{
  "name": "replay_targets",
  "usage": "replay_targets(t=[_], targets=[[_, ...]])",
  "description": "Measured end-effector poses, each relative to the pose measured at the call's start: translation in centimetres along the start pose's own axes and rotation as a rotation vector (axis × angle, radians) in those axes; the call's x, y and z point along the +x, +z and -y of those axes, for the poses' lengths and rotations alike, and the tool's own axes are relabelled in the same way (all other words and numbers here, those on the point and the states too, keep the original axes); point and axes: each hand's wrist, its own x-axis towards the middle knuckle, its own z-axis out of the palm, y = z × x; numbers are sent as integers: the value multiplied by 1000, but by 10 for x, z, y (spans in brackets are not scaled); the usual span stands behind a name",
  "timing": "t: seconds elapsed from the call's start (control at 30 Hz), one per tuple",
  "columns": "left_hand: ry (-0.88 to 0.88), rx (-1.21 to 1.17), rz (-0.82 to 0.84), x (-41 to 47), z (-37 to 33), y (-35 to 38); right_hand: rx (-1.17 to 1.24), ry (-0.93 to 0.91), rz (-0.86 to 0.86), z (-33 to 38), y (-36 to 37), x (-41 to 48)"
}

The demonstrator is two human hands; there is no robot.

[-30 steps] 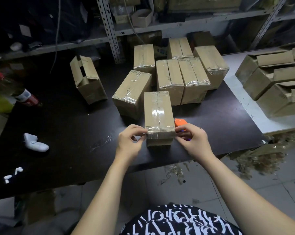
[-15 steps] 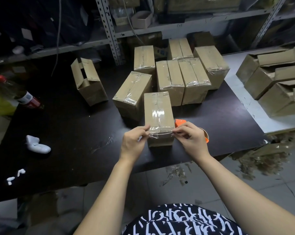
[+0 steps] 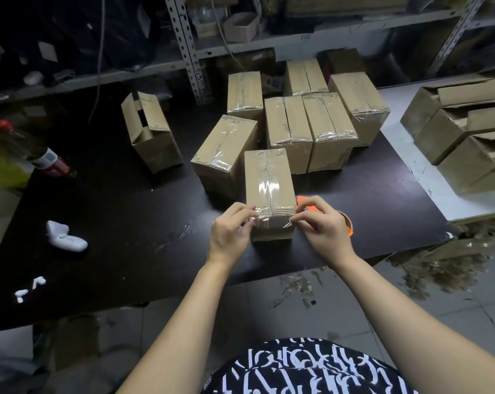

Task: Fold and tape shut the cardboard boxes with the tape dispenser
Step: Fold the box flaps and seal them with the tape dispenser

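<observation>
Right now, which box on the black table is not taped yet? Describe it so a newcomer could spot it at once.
Start at the black table, where a cluster of taped boxes sits mid-table. Left of that cluster, standing alone by the foot of the perforated shelf post, is the untaped box. Unlike the others, its top flaps stand open, showing a dark gap.

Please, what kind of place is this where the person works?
Most likely a small packing or storage room: taped cardboard boxes crowd a black table, metal shelving stands behind, and tape scraps litter the tiled floor.
</observation>
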Motion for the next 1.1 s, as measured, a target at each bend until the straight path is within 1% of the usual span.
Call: replay_targets(t=[0.07,0.2,0.3,0.37,0.47,0.6,0.73,0.83,0.93,1.1], targets=[[-2,1,-8,-1,-2,1,9,10,12,-1,0,0],[87,52,-17,-6,5,0,27,-15,51,-3,-2,1],[125,69,-12,-13,7,3,25,9,53,0,-1,0],[109,24,-14,-18,5,4,21,31,23,4,3,-1],[36,-38,-46,-19,2,4,6,70,-4,6,5,2],[4,-35,-62,-7,-3,6,85,113,39,7,0,11],[-37,-56,-34,0,-2,5,122,348,82,8,-5,17],[-65,-88,-20,2,-2,2,96,388,110,4,-5,20],[-75,-69,-25,4,-5,1,107,456,104,4,-3,18],[-84,19,-106,1,-4,-4,128,422,143,5,9,19]])
